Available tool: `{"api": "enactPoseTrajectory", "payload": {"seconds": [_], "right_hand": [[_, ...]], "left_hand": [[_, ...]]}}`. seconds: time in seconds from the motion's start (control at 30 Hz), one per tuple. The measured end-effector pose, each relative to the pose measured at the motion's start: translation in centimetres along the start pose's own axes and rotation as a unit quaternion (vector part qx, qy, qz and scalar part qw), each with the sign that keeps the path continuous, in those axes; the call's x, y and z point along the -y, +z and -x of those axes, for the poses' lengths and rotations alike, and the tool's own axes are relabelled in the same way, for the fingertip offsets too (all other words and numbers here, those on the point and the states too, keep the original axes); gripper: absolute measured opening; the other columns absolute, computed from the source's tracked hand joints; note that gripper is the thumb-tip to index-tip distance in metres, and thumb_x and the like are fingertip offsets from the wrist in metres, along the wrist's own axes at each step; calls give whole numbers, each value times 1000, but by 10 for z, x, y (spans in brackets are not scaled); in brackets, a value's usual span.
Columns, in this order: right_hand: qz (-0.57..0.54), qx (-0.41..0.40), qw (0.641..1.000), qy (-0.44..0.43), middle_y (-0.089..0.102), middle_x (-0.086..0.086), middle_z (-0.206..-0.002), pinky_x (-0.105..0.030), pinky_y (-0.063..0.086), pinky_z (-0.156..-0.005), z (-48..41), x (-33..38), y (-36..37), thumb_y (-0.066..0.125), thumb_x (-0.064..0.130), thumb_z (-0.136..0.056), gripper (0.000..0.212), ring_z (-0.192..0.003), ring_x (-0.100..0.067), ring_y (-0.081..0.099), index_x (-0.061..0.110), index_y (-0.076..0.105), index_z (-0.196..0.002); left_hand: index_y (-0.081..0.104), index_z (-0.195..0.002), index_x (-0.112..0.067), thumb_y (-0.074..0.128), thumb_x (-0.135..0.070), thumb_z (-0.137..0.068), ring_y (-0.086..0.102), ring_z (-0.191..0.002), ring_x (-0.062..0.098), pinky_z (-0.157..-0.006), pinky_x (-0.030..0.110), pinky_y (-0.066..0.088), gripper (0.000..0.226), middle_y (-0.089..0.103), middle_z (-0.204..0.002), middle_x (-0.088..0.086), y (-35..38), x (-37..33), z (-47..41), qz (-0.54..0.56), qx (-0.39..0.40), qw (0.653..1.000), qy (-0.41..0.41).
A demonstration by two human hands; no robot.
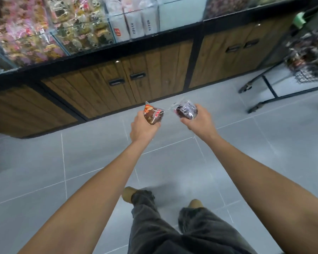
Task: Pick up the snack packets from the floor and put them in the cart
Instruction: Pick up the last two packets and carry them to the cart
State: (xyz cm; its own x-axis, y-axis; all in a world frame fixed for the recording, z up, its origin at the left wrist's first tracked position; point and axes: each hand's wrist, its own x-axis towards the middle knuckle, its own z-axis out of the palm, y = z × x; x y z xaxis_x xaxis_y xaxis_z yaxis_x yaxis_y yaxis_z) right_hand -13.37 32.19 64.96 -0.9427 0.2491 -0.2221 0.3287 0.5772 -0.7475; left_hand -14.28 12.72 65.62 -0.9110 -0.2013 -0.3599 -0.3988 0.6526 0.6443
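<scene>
Both arms reach out over the grey tiled floor. My left hand (142,128) is closed around a brown snack packet (153,114) with red and orange print. My right hand (197,119) grips a dark snack packet (186,110) with a clear wrapper and white lettering. The two packets are held side by side, a little apart, at about the same height. The black wire cart (308,70) stands at the far right, partly cut off by the frame edge, with several packets inside its basket. I see no packets lying on the floor.
A long counter with wooden cabinet doors (128,79) runs across ahead, with glass bins of wrapped snacks (44,30) on top. The cart's black base frame and wheels (253,107) sit on the floor at right. My legs and shoes (128,194) are below.
</scene>
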Motion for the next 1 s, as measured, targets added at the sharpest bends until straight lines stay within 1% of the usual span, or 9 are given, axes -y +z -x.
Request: {"api": "enactPoseTrajectory", "payload": {"seconds": [0.07, 0.17, 0.23, 0.37, 0.5, 0.63, 0.8, 0.9, 1.0], "right_hand": [[-8, -27, 1000, 9, 66, 1, -88, -46, 56, -69, 5, -33, -48, 60, 62, -52, 59, -77, -26, 65, 24, 56, -97], [-9, -67, 997, 26, 66, 1, -92, -46, 55, -74, 12, -81, -119, 70, 49, -62, 52, -81, -26, 65, 21, 56, -104], [-3, -92, 995, 43, 66, 1, -94, -45, 55, -74, 17, -110, -163, 72, 45, -65, 48, -81, -25, 65, 24, 54, -104], [-26, -137, 988, 61, 67, 0, -92, -45, 56, -74, 23, -155, -238, 66, 48, -60, 45, -81, -24, 66, 30, 52, -98], [-32, -177, 980, 85, 67, -1, -86, -44, 57, -70, 21, -189, -296, 62, 52, -55, 52, -73, -23, 66, 25, 55, -99], [-28, -206, 975, 76, 68, -2, -82, -46, 56, -66, 6, -221, -344, 62, 53, -54, 52, -69, -25, 66, 23, 56, -96], [-20, -228, 969, 92, 67, -4, -85, -47, 56, -64, -33, -256, -404, 60, 58, -53, 55, -70, -27, 66, 25, 52, -96], [-22, -229, 969, 95, 66, -3, -86, -47, 56, -64, -65, -273, -442, 61, 57, -55, 52, -72, -26, 65, 27, 51, -96], [-28, -229, 967, 111, 63, 2, -86, -48, 56, -64, -99, -292, -478, 62, 57, -55, 51, -74, -25, 65, 30, 50, -96]], "left_hand": [[46, -122, -27, 71, -47, -69, 55, -109, 25, -90, 43, 50, 61, 60, -118, -2, 40, -34, 18, -2, 18, 1000, 10], [45, -121, -26, 71, -48, -70, 55, -108, 25, -90, 43, 50, 61, 59, -117, -1, 94, -86, 45, -9, 41, 999, 34], [45, -118, -27, 70, -46, -68, 56, -105, 25, -88, 43, 51, 58, 60, -115, -2, 125, -120, 59, -16, 56, 997, 56], [45, -113, -31, 70, -44, -68, 57, -103, 23, -85, 42, 51, 53, 61, -110, -4, 173, -181, 84, -23, 77, 991, 110], [46, -113, -30, 71, -41, -69, 56, -105, 22, -85, 41, 50, 52, 60, -109, -5, 215, -235, 100, -25, 104, 981, 159], [45, -111, -32, 71, -42, -69, 56, -102, 23, -86, 42, 50, 51, 59, -106, -4, 260, -283, 99, -34, 128, 972, 192], [44, -107, -31, 70, -41, -70, 55, -103, 23, -81, 38, 49, 47, 60, -107, -5, 323, -349, 85, -38, 150, 963, 221], [43, -105, -33, 70, -43, -69, 56, -103, 23, -82, 41, 51, 46, 60, -106, -5, 362, -394, 70, -39, 170, 958, 228], [44, -112, -31, 71, -43, -69, 56, -104, 23, -84, 40, 51, 51, 61, -108, -5, 398, -440, 57, -47, 179, 955, 230]]}}
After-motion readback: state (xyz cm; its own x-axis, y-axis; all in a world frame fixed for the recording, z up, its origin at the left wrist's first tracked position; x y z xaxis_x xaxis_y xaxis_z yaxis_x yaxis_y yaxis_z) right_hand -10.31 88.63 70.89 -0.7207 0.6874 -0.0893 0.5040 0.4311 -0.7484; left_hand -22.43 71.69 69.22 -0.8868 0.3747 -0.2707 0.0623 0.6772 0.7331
